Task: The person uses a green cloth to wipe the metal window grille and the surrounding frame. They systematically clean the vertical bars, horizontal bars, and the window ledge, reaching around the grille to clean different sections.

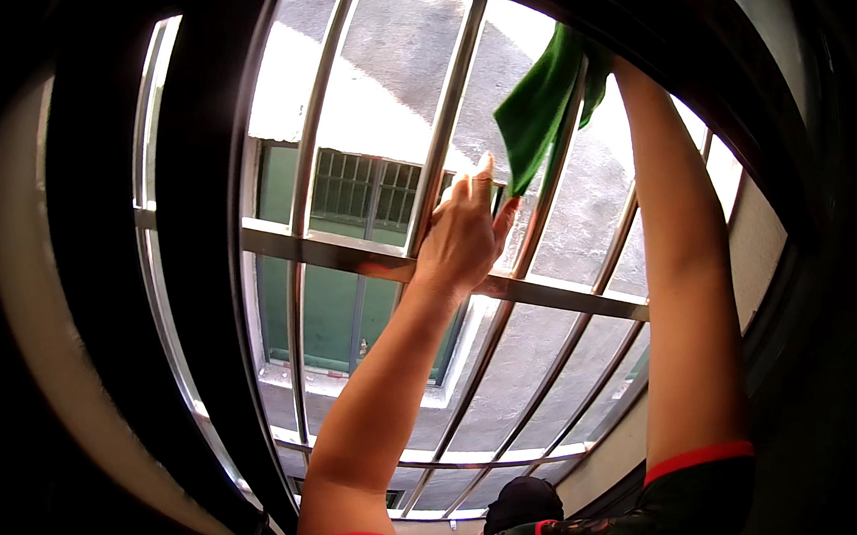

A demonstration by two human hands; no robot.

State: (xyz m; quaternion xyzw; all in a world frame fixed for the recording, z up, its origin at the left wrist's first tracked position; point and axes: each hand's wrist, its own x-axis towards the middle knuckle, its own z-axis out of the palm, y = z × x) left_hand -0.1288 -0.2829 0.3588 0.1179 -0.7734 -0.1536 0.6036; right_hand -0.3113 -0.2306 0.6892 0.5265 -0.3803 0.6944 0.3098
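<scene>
My left hand (464, 228) is raised against the metal window bars, fingers pointing up and apart, just above the horizontal crossbar (325, 255). Its thumb is at the lower tip of a green cloth (536, 106); whether they touch is unclear. This cloth hangs in folds over or beside an upright bar (552, 186), its top hidden by a dark curved edge. My right forearm (680, 237) reaches up on the right to the cloth's top, where the hand itself is out of view behind that dark edge.
Beyond the bars stand a grey rough wall (509, 380) and a window with green panes (325, 318) and its own grille (365, 190). Lower down runs another crossbar (499, 458). Dark frame parts surround the opening. A black rounded thing (524, 503) shows at the bottom.
</scene>
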